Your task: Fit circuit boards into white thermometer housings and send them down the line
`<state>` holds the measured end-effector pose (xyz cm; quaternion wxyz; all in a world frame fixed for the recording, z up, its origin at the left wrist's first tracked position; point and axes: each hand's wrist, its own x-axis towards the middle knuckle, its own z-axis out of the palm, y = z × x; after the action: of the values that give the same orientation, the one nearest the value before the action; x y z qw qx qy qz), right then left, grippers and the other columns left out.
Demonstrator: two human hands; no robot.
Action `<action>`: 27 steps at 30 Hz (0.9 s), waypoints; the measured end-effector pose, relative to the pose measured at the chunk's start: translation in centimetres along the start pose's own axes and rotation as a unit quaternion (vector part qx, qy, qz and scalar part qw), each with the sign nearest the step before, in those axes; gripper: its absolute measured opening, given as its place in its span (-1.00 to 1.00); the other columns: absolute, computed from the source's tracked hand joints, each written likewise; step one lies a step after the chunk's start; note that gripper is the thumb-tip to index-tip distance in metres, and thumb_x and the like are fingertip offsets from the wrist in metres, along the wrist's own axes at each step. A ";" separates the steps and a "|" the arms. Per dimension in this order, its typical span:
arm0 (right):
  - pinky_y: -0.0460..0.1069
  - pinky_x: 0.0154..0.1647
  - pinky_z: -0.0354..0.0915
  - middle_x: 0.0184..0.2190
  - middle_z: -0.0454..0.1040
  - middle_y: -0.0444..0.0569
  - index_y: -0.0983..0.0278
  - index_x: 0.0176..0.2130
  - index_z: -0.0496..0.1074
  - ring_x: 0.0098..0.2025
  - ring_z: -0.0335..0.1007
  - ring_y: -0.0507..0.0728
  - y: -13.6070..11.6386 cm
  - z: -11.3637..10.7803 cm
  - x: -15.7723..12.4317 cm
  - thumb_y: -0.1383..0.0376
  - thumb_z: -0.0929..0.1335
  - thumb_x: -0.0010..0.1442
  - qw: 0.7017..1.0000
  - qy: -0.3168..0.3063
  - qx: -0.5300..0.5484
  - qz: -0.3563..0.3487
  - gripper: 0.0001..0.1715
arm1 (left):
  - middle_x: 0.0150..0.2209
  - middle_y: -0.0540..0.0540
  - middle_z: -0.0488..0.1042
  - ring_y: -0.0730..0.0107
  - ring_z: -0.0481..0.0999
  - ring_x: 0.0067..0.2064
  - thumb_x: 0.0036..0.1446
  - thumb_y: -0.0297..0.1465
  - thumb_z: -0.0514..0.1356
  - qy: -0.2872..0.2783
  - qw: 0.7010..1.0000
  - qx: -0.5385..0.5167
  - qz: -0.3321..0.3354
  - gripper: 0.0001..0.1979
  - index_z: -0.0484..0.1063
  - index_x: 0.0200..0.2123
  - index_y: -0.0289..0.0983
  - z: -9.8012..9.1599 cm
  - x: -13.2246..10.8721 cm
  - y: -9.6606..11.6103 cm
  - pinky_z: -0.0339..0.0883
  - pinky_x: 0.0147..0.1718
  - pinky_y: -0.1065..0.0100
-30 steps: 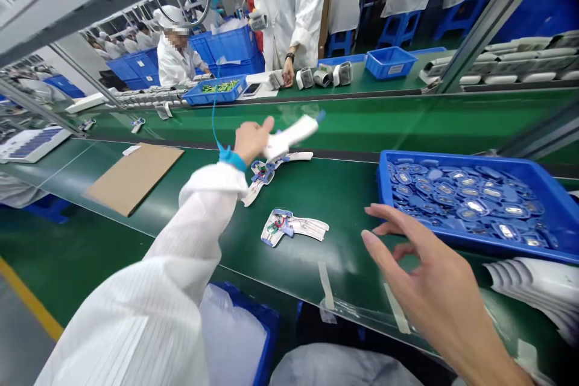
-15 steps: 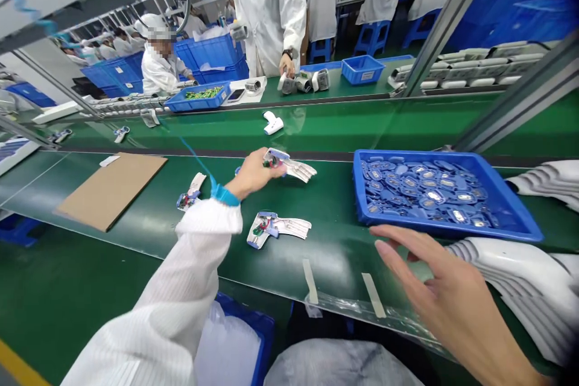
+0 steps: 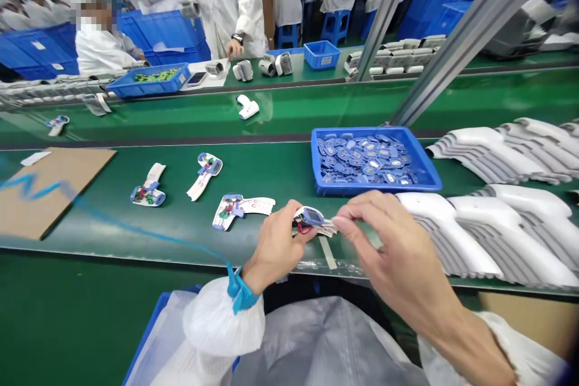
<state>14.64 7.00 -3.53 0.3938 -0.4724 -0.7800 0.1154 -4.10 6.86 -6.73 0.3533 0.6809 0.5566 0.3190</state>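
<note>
My left hand (image 3: 281, 242) grips a white half-shell with a blue-framed display (image 3: 312, 216) and red wires, just above the bench's front edge. The fingers of my right hand (image 3: 384, 235) are pinched at the handle end of that same piece. To the left on the green bench lie three similar opened units: one (image 3: 228, 212) close to my left hand, another (image 3: 205, 175) behind it, and a third (image 3: 148, 187) farther left. A blue tray (image 3: 377, 188) full of small blue parts sits behind my right hand.
Stacked white shells (image 3: 493, 223) fill the right side. Brown cardboard (image 3: 67, 193) lies at the left. A white unit (image 3: 248, 107) rests on the green belt beyond. A metal post (image 3: 456, 42) rises at right. A blue coiled cord (image 3: 136, 230) runs to my left wrist. People stand and sit across.
My left hand has brought the held unit nearer and to the right. My right hand has closed from open onto its handle end. The view has turned to the right.
</note>
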 end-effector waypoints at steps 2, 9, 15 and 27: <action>0.06 -0.18 0.26 -0.23 0.54 -0.06 0.19 -0.20 0.53 -0.19 0.41 0.15 0.6 0.1 -0.2 0.24 0.34 0.36 1.000 -0.012 0.019 0.005 -0.84 | -0.32 0.07 0.47 0.39 0.39 -0.28 0.17 -0.38 0.32 -0.016 0.999 -0.037 0.005 -0.83 0.37 -0.23 -0.21 0.2 0.0 0.1 0.18 -0.28 0.38; 0.06 -0.23 0.10 -0.33 0.57 -0.10 0.22 -0.34 0.51 -0.31 0.36 0.11 0.4 1.1 -0.7 0.27 0.30 0.40 0.994 0.022 -0.093 -0.052 -0.71 | -0.34 0.07 0.45 0.39 0.38 -0.31 0.19 -0.39 0.28 -0.034 0.999 -0.026 0.018 -0.86 0.36 -0.22 -0.20 1.0 0.1 0.3 0.18 -0.30 0.38; 0.07 -0.28 0.08 -0.32 0.54 -0.01 0.21 -0.31 0.46 -0.28 0.37 0.18 4.0 0.1 -3.5 0.15 0.22 0.43 0.974 0.004 -0.225 0.028 -0.65 | -0.24 -0.05 0.50 0.31 0.46 -0.22 0.12 -0.30 0.35 0.035 0.987 -0.093 -0.127 -0.74 0.37 -0.20 -0.24 0.8 1.2 -1.0 0.25 -0.21 0.32; 0.16 -0.36 0.02 -0.04 0.52 0.33 0.30 0.01 0.50 -0.10 0.38 0.47 9.9 -5.6 -7.6 0.00 0.27 0.36 0.878 -0.012 -0.438 0.190 -0.51 | -0.28 -0.08 0.52 0.39 0.52 -0.31 0.14 -0.15 0.34 -0.064 0.936 -0.294 -0.186 -0.65 0.45 -0.20 -0.32 1.9 1.1 -1.5 0.33 -0.26 0.37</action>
<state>26.94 4.82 -9.13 0.1075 -0.7343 -0.6508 -0.1602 -3.14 7.93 -8.92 0.6253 0.4503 0.5308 0.3528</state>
